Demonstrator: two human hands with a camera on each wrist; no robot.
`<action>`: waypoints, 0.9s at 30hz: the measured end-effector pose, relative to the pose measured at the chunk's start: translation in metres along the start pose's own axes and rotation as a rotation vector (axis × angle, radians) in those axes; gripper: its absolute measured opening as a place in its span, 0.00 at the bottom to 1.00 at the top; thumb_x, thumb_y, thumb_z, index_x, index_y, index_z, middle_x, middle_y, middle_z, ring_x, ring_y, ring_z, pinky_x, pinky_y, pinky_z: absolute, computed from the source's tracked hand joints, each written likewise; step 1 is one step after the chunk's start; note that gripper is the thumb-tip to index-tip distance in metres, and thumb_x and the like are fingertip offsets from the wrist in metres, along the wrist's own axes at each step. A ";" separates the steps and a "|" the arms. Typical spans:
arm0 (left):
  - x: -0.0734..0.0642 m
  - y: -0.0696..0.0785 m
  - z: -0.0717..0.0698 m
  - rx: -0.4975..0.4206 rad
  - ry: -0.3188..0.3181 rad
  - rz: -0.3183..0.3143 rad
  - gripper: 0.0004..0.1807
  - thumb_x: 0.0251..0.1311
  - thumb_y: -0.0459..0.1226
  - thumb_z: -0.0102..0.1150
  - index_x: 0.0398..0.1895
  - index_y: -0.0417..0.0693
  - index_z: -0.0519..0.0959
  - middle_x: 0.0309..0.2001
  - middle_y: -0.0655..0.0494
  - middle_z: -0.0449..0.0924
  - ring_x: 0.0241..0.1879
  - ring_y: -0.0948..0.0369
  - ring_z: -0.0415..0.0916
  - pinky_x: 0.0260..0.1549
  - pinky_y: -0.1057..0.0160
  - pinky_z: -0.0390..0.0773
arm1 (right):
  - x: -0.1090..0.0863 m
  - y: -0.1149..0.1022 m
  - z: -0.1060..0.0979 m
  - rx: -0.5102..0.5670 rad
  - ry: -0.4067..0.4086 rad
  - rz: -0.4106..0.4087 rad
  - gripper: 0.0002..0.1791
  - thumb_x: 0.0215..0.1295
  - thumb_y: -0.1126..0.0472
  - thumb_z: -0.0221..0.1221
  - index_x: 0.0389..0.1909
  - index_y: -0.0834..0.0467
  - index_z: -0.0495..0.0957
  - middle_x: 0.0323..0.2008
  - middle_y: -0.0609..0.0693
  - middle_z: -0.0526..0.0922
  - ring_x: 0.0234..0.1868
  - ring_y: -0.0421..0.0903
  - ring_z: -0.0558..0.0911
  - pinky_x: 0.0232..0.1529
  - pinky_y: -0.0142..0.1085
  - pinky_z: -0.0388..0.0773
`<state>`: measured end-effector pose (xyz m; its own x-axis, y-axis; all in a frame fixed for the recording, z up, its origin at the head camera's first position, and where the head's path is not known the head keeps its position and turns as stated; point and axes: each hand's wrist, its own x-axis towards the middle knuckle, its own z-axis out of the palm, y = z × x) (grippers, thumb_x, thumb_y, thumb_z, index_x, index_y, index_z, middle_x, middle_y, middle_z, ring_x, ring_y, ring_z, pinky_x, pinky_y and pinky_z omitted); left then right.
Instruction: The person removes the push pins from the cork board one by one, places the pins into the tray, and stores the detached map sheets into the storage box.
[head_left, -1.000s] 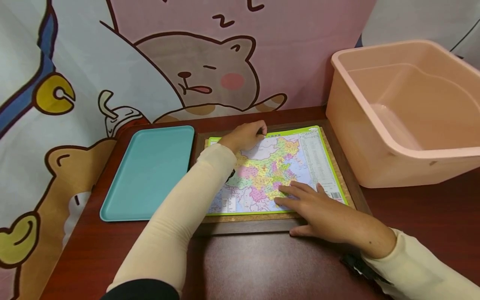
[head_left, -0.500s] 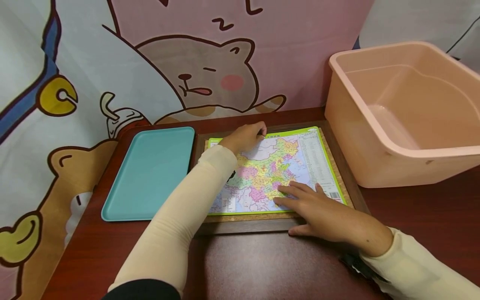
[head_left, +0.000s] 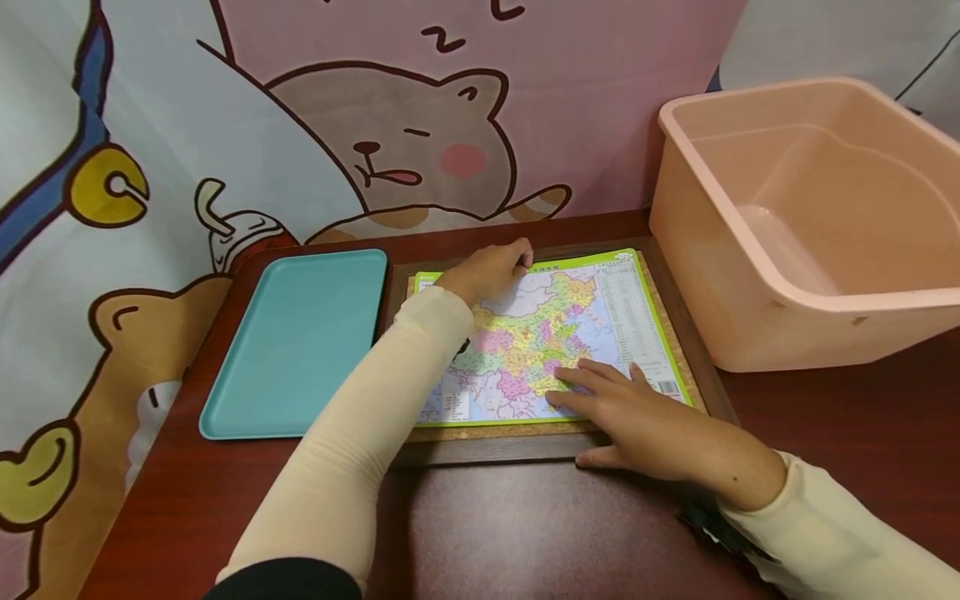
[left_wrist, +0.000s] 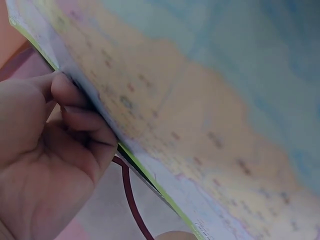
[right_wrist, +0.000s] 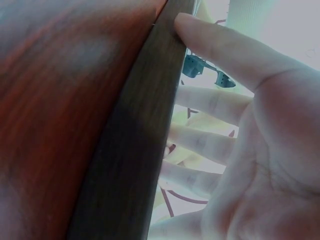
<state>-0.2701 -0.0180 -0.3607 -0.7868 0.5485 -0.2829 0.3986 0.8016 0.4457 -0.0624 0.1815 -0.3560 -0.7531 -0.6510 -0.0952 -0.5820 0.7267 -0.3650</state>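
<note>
A colourful map sheet [head_left: 517, 337] with a green border lies on a cork board [head_left: 487, 433] in a dark wooden frame [head_left: 495, 452]. At the map's far edge my left hand [head_left: 487, 273] has its fingers curled. In the left wrist view, the thumb and fingertips of this hand [left_wrist: 65, 145] pinch the green-bordered edge of the map [left_wrist: 165, 110]. My right hand [head_left: 637, 417] lies over the near right part of the map with fingers spread. Its thumb rests on the frame's near side, as the right wrist view of the hand [right_wrist: 250, 130] also shows.
A teal tray [head_left: 300, 342] sits left of the frame, partly behind my left sleeve. To the right stands a large pink plastic tub [head_left: 750, 292]. Behind the dark red table [head_left: 510, 525] hangs a cloth [head_left: 585, 100] printed with cartoon animals.
</note>
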 end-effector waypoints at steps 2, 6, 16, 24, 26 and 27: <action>0.000 0.001 -0.001 0.016 -0.017 -0.010 0.08 0.79 0.45 0.41 0.55 0.58 0.63 0.48 0.54 0.73 0.43 0.55 0.72 0.44 0.58 0.72 | 0.000 0.000 0.000 -0.002 0.001 -0.002 0.37 0.57 0.48 0.72 0.68 0.50 0.73 0.73 0.54 0.66 0.75 0.65 0.60 0.52 0.79 0.62; 0.001 0.001 -0.001 0.031 -0.038 -0.015 0.09 0.79 0.45 0.40 0.57 0.59 0.61 0.50 0.53 0.73 0.43 0.55 0.72 0.44 0.57 0.72 | 0.001 0.000 0.000 -0.005 0.002 -0.003 0.37 0.57 0.48 0.72 0.67 0.50 0.73 0.73 0.54 0.66 0.75 0.65 0.60 0.52 0.79 0.62; 0.001 0.001 -0.001 -0.005 -0.030 0.008 0.09 0.78 0.43 0.42 0.56 0.57 0.63 0.52 0.54 0.73 0.45 0.55 0.70 0.47 0.57 0.70 | 0.001 0.000 0.001 0.007 -0.013 0.008 0.37 0.57 0.48 0.72 0.68 0.50 0.73 0.73 0.54 0.66 0.75 0.65 0.60 0.53 0.79 0.61; 0.000 0.000 -0.003 -0.002 -0.001 0.032 0.08 0.78 0.42 0.42 0.54 0.54 0.65 0.51 0.54 0.73 0.46 0.56 0.70 0.48 0.58 0.69 | 0.001 -0.001 0.000 0.005 -0.004 0.002 0.37 0.57 0.48 0.72 0.68 0.50 0.72 0.73 0.53 0.66 0.75 0.65 0.59 0.53 0.79 0.61; 0.000 0.000 -0.003 0.005 -0.002 0.033 0.08 0.78 0.42 0.42 0.54 0.54 0.65 0.51 0.54 0.73 0.47 0.57 0.70 0.50 0.58 0.69 | 0.001 -0.001 0.000 0.007 -0.004 0.003 0.37 0.57 0.48 0.72 0.68 0.49 0.72 0.73 0.53 0.66 0.75 0.65 0.59 0.53 0.79 0.61; 0.001 0.000 -0.003 0.008 -0.006 0.032 0.08 0.78 0.42 0.42 0.54 0.55 0.65 0.51 0.54 0.73 0.48 0.57 0.69 0.50 0.58 0.69 | 0.001 -0.001 0.000 0.008 -0.005 0.005 0.37 0.57 0.48 0.72 0.68 0.50 0.72 0.73 0.53 0.66 0.75 0.65 0.59 0.53 0.79 0.61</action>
<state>-0.2722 -0.0187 -0.3581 -0.7710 0.5750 -0.2739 0.4271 0.7858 0.4472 -0.0629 0.1804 -0.3555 -0.7543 -0.6487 -0.1011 -0.5760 0.7278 -0.3721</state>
